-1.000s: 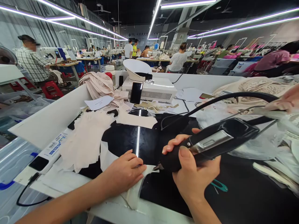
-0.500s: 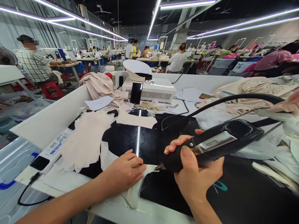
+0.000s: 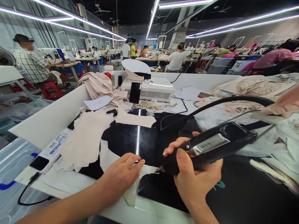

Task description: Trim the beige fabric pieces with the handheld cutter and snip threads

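My right hand [image 3: 198, 174] is wrapped round a black corded handheld power tool [image 3: 210, 143] with a silver plate on its side. The tool's narrow metal tip [image 3: 160, 169] points left and is at the right end of a curved pale fabric piece [image 3: 146, 170]; whether it touches is hard to tell. My left hand [image 3: 121, 174] lies palm down on that piece, fingers stretched towards the tip and slightly apart. A glossy black work surface [image 3: 123, 137] shows beneath. Left of my left hand lies a heap of cut pale pieces [image 3: 81, 143].
Another person's blurred hand [image 3: 277, 105] is by the tool's cord at right. A phone [image 3: 135, 92] leans on a white box [image 3: 161, 88]. A teal-handled item [image 3: 220, 184] lies beyond my right wrist. A white wall [image 3: 46, 118] edges the table; bundled lace [image 3: 98, 85] sits behind.
The tool and my right hand have shifted slightly left and down. My left hand's fingers have drawn a little apart, showing a dark gap. The other person's hand has moved slightly left.
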Available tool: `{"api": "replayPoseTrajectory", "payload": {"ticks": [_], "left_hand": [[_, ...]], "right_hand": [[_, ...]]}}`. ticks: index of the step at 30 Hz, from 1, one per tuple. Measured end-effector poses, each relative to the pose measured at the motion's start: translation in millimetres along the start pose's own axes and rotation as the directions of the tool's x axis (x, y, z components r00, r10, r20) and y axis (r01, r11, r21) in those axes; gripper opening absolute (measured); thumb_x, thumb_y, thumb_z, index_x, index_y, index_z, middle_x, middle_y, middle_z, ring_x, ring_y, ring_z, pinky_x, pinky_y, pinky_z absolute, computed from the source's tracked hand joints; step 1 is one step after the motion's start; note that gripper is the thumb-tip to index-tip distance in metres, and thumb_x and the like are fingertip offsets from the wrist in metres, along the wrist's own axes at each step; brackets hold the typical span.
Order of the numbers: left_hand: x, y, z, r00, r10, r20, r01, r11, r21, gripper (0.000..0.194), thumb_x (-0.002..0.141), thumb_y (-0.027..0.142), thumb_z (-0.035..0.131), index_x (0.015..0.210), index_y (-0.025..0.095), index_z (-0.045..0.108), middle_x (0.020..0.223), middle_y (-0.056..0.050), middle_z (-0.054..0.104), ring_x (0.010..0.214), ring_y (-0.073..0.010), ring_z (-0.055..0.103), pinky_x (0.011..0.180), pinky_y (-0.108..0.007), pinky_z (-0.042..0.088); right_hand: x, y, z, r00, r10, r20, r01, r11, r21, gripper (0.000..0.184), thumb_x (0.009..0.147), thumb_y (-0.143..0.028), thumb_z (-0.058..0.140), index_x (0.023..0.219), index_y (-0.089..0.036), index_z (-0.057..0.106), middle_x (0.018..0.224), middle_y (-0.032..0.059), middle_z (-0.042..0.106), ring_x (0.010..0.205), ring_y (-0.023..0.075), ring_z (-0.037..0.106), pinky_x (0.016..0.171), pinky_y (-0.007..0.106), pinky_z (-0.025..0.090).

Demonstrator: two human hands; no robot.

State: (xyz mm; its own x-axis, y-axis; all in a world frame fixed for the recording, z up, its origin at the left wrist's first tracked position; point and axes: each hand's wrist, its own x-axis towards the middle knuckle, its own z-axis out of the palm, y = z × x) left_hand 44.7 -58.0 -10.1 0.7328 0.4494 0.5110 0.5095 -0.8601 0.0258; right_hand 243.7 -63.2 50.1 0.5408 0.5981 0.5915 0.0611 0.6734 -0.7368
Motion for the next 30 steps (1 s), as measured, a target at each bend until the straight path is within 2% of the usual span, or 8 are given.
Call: {"api": "replayPoseTrajectory", "payload": {"ticks": [5, 12, 16, 19, 23, 30], "left_hand": [[-6.9, 6.1, -3.0, 0.993, -0.063, 0.103, 0.071, 0.995, -0.076, 0.052, 0.097, -0.010, 0.047, 0.145, 0.008, 0.055, 0.124, -0.014, 0.075, 0.113, -0.0244, 0.076, 0.101, -0.037, 0.068], [-4.7, 3.0, -8.0, 0.989, -0.057, 0.135, 0.072, 0.992, -0.108, 0.044, 0.098, -0.007, 0.050, 0.136, 0.013, 0.059, 0.119, -0.010, 0.076, 0.107, -0.0222, 0.076, 0.097, -0.033, 0.067], [-4.4, 3.1, -7.5, 0.985, -0.037, 0.167, 0.048, 0.997, -0.061, 0.036, 0.098, -0.006, 0.051, 0.127, 0.013, 0.062, 0.117, -0.011, 0.076, 0.103, -0.0224, 0.077, 0.092, -0.031, 0.068], [-5.7, 3.8, -2.8, 0.993, -0.005, 0.120, 0.005, 1.000, 0.001, 0.030, 0.101, -0.006, 0.052, 0.123, 0.011, 0.063, 0.116, -0.012, 0.077, 0.101, -0.0229, 0.078, 0.089, -0.030, 0.067], [-7.4, 5.2, 2.3, 0.999, 0.023, 0.028, -0.025, 0.996, 0.085, 0.031, 0.103, -0.007, 0.046, 0.124, 0.007, 0.064, 0.117, -0.015, 0.078, 0.100, -0.0211, 0.078, 0.089, -0.027, 0.066], [-4.6, 7.7, -0.5, 0.997, 0.050, 0.051, -0.056, 0.990, 0.128, 0.028, 0.104, -0.004, 0.053, 0.129, 0.003, 0.065, 0.111, -0.011, 0.078, 0.100, -0.0230, 0.078, 0.094, -0.031, 0.064]], "right_hand": [[-8.2, -8.9, -0.5, 0.999, -0.003, -0.034, 0.003, 1.000, -0.026, 0.045, 0.088, -0.026, 0.093, 0.123, -0.026, 0.065, 0.083, -0.0041, 0.076, 0.056, 0.0160, 0.070, 0.050, 0.031, 0.062], [-13.6, -19.0, 1.3, 0.998, -0.030, -0.058, 0.026, 0.997, -0.071, 0.047, 0.085, -0.024, 0.094, 0.121, -0.025, 0.064, 0.079, -0.0040, 0.077, 0.053, 0.0176, 0.070, 0.046, 0.032, 0.061], [-16.7, -19.9, 1.4, 0.997, -0.023, -0.071, 0.018, 0.997, -0.074, 0.045, 0.085, -0.022, 0.093, 0.121, -0.026, 0.065, 0.080, -0.0040, 0.078, 0.054, 0.0170, 0.070, 0.049, 0.031, 0.061], [-19.3, -19.2, 1.3, 0.997, -0.025, -0.067, 0.021, 0.998, -0.064, 0.045, 0.085, -0.021, 0.094, 0.121, -0.027, 0.066, 0.081, -0.0038, 0.078, 0.056, 0.0168, 0.071, 0.050, 0.030, 0.061], [-22.7, -19.7, 1.5, 0.998, -0.030, -0.059, 0.027, 0.998, -0.061, 0.046, 0.086, -0.022, 0.094, 0.123, -0.028, 0.067, 0.083, -0.0044, 0.078, 0.055, 0.0166, 0.071, 0.049, 0.030, 0.060], [-26.4, -21.2, 3.2, 0.998, -0.007, -0.061, 0.003, 0.998, -0.057, 0.048, 0.086, -0.023, 0.094, 0.125, -0.029, 0.067, 0.084, -0.0047, 0.078, 0.056, 0.0168, 0.070, 0.049, 0.030, 0.060]]}}
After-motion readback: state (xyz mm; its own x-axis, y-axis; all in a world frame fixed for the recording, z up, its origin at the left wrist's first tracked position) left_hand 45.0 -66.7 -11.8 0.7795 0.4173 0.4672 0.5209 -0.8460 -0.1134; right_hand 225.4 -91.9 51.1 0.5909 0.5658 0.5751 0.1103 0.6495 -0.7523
